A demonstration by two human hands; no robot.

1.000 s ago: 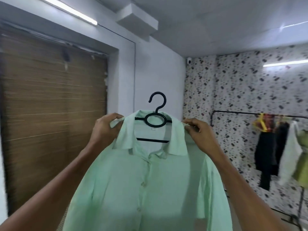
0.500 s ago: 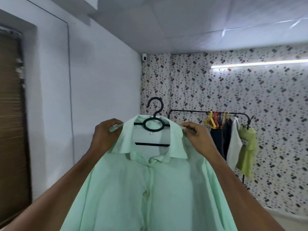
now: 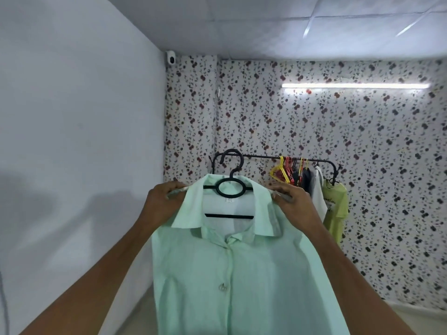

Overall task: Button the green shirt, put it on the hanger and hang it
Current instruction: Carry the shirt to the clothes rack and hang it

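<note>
The pale green shirt (image 3: 229, 281) hangs buttoned in front of me on a black plastic hanger (image 3: 228, 187), whose hook sticks up above the collar. My left hand (image 3: 162, 204) grips the shirt's left shoulder over the hanger arm. My right hand (image 3: 295, 204) grips the right shoulder the same way. Both arms are raised, holding the shirt up at chest height. Behind it, against the flowered wall, stands the black clothes rail (image 3: 266, 157).
On the rail hang several coloured empty hangers (image 3: 283, 172), dark garments, a white shirt (image 3: 318, 189) and a yellow-green T-shirt (image 3: 335, 209). The rail's left part is bare. A plain white wall runs along the left; a small camera (image 3: 171, 59) sits in the ceiling corner.
My view has swung right, from the bamboo blind to the flowered wall, and the clothes rail now sits straight behind the shirt. Both hands keep the same grip on the shoulders.
</note>
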